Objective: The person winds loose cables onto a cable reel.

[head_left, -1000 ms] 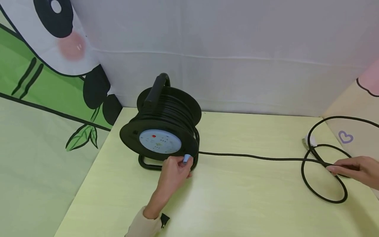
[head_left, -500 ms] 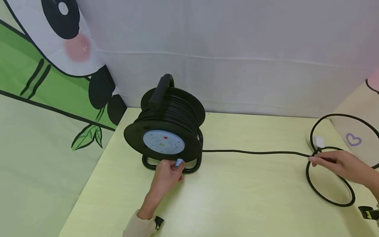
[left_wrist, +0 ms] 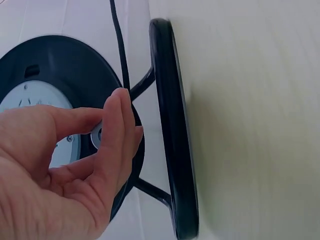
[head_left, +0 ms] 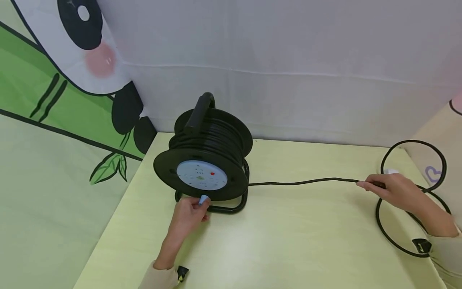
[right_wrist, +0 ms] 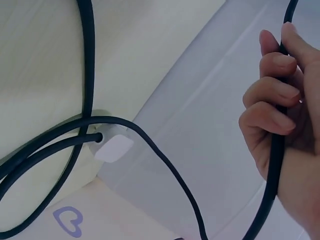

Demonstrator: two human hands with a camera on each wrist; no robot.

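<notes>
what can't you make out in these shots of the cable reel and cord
- Sockets on the reel's blue faceplate: head view, too small to count.
- Blue knob: left wrist view, mostly covered by the left hand.
- White plug: head view, nearly hidden behind the right hand; right wrist view, prongs not visible.
- Cord loop: cut off by the right wrist view's edges.

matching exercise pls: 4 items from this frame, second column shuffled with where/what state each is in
1. left hand
2. right hand
3. white plug
4. carry handle

a. on top of the cable reel
b. lying at the table's far right, among loose cable loops
c. pinching the light blue crank knob
d. fingers curled round the black cable

Pairs: 1-c, 2-d, 3-b, 4-a
</notes>
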